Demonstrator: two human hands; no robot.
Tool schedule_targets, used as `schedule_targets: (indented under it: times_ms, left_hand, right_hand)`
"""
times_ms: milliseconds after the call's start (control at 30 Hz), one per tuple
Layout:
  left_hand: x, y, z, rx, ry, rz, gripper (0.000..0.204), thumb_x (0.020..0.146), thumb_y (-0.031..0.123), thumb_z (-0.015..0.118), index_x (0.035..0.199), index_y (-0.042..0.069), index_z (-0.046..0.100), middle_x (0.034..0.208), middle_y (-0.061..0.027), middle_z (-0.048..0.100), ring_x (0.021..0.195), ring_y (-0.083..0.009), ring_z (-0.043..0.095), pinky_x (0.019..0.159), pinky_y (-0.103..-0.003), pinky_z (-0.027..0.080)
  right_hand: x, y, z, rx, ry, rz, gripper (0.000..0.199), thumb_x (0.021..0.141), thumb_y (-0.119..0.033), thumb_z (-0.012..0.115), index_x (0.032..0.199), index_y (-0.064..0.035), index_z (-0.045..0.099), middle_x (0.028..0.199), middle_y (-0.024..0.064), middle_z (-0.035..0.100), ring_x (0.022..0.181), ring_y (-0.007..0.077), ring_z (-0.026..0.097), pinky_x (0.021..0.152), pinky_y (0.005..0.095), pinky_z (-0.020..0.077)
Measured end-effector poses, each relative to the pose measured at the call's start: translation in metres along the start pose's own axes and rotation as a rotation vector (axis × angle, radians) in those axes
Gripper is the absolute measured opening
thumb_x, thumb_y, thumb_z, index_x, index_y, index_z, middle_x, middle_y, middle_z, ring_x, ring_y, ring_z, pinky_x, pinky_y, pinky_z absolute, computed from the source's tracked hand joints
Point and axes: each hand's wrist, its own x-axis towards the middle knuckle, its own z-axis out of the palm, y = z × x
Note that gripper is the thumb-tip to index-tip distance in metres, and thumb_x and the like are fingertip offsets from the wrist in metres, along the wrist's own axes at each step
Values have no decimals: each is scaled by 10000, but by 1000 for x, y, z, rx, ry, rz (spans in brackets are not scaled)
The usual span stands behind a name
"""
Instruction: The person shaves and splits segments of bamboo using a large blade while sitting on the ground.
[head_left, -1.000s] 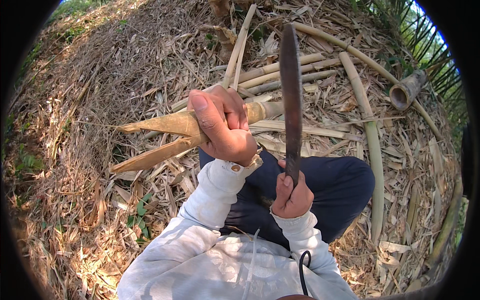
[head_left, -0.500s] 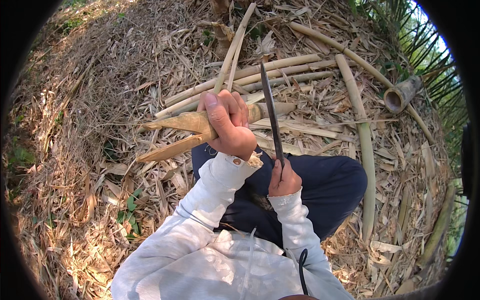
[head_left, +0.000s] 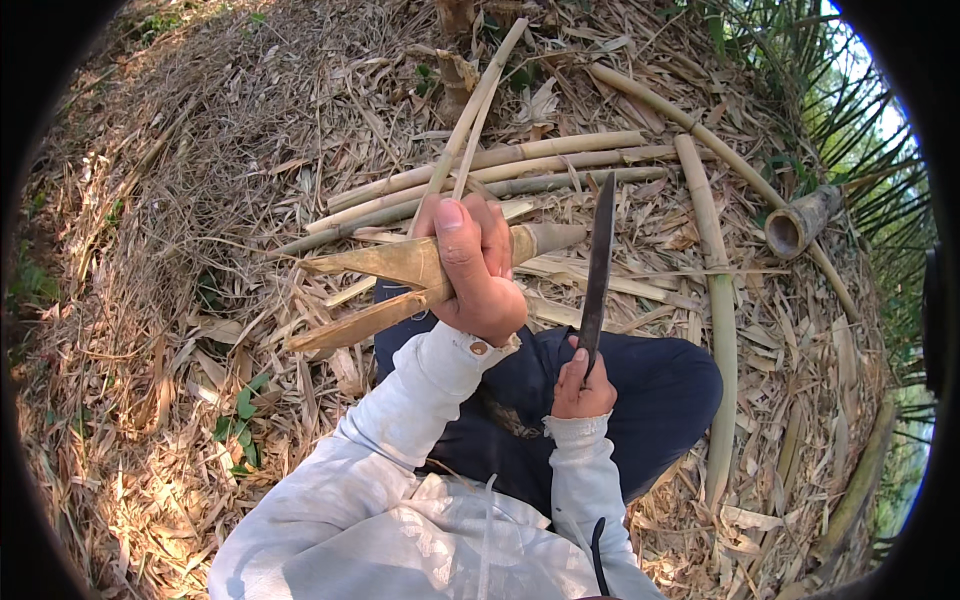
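The left hand (head_left: 478, 262) has its fingers wrapped round a split bamboo piece (head_left: 400, 275) (two pointed halves); the right hand (head_left: 582, 388) grips a long dark knife (head_left: 597, 272), blade upright beside it.

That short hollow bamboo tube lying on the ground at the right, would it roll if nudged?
The short hollow bamboo tube is round, so it probably rolls sideways, though the dry leaf litter under it would likely stop it soon. Being hollow, it is probably light, and it looks stiff.

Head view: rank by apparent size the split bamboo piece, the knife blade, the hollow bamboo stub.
1. split bamboo piece, held in the left hand
2. knife blade, held in the right hand; nearly as long, much thinner
3. hollow bamboo stub; farther off, so unsure
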Motion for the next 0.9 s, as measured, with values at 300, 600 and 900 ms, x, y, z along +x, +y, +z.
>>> schedule_targets:
  times_ms: [300, 600, 900]
  left_hand:
    - [-13, 8, 9, 85, 86, 1, 416, 1023, 325, 413, 678, 119, 304, 462, 8, 280, 343, -85, 215, 329, -239, 204]
    - [-17, 4, 7, 103, 172, 64, 369, 1033, 304, 409, 739, 106, 309, 481, 8, 298, 350, -85, 282, 336, -232, 256]
    - [-6, 2, -3, 145, 343, 67, 336, 1038, 283, 434, 774, 98, 340, 525, 4, 309, 359, -86, 292, 333, -224, 274]
  right_hand:
    - [-2, -3, 23, -116, -106, -112, 225, 996, -146, 512, 1094, 10, 642, 713, 149, 658, 533, 218, 628, 553, 320, 505]
    - [-19, -34, 14, 6, 5, -360, 235, 994, -153, 520, 1067, 27, 652, 715, 119, 672, 549, 165, 634, 541, 289, 503]
    - [-18, -26, 16, 168, 23, -155, 326, 1026, -213, 467, 1051, 64, 637, 598, 7, 529, 473, 41, 460, 441, 214, 363]
